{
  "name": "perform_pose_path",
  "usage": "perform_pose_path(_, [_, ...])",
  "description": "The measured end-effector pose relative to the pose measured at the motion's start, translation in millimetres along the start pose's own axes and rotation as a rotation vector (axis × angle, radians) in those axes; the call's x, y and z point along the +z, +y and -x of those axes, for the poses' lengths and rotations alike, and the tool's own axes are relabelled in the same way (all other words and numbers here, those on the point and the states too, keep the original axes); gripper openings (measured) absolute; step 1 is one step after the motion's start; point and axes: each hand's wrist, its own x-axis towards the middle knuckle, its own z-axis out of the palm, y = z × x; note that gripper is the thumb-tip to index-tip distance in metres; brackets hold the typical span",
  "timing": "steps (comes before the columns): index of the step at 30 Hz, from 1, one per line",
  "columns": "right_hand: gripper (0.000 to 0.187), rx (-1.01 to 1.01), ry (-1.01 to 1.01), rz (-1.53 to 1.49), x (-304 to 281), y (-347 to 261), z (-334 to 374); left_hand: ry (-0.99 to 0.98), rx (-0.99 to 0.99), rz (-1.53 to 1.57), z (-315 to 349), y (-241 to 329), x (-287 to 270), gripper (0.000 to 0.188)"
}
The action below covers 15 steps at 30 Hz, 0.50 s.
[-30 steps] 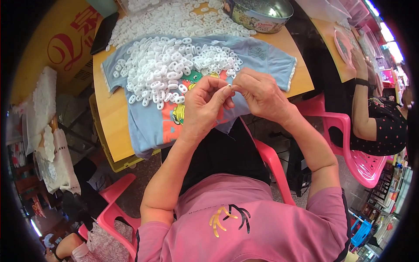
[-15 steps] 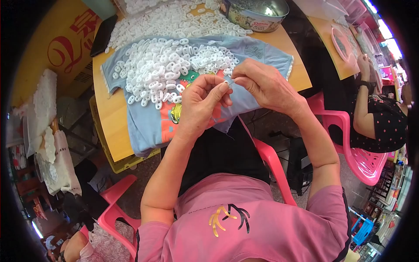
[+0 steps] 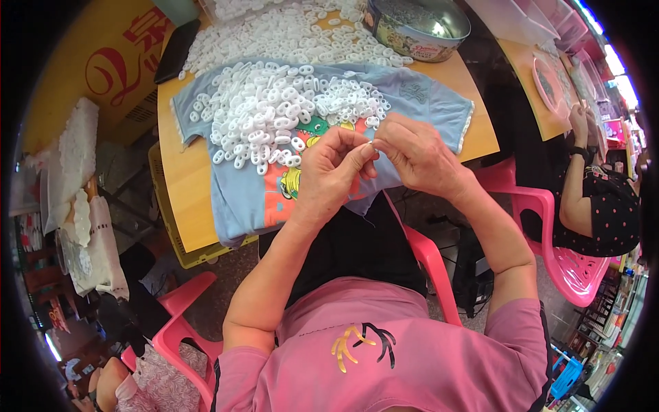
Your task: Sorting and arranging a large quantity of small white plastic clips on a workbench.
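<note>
My left hand (image 3: 333, 172) and my right hand (image 3: 422, 156) meet at the fingertips above a blue T-shirt (image 3: 237, 213) spread over the table edge. Both are closed in a pinch on a small white plastic piece (image 3: 373, 145), mostly covered by the fingers. On the shirt, just beyond my left hand, lies a heap of white oval plastic pieces with two holes (image 3: 257, 110). A pile of smaller white plastic pieces (image 3: 350, 101) sits to its right, close to my right hand's fingers.
More white pieces (image 3: 274, 44) cover the far part of the wooden table (image 3: 182, 199). A round metal tin (image 3: 419, 31) stands at the far right, a dark flat object (image 3: 177, 51) at the far left. Beside me are pink chairs (image 3: 432, 264); another person's arm (image 3: 576, 178) is at right.
My fingertips have come closer together, closing the small gap over the white piece. The whole view has shifted, so the table and piles appear slightly farther right and lower.
</note>
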Motion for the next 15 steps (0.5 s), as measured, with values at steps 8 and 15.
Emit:
perform_pose_path(8, [0.006,0.039,0.165,-0.011,19.1,-6.8,4.1,0.015,0.029,0.018,-0.7,-2.7,-1.2,0.013])
perform_pose_path(15, [0.012,0.326,-0.018,-0.199,-8.2,-11.6,-8.0,0.028,0.061,0.062,-2.8,11.7,8.4,0.014])
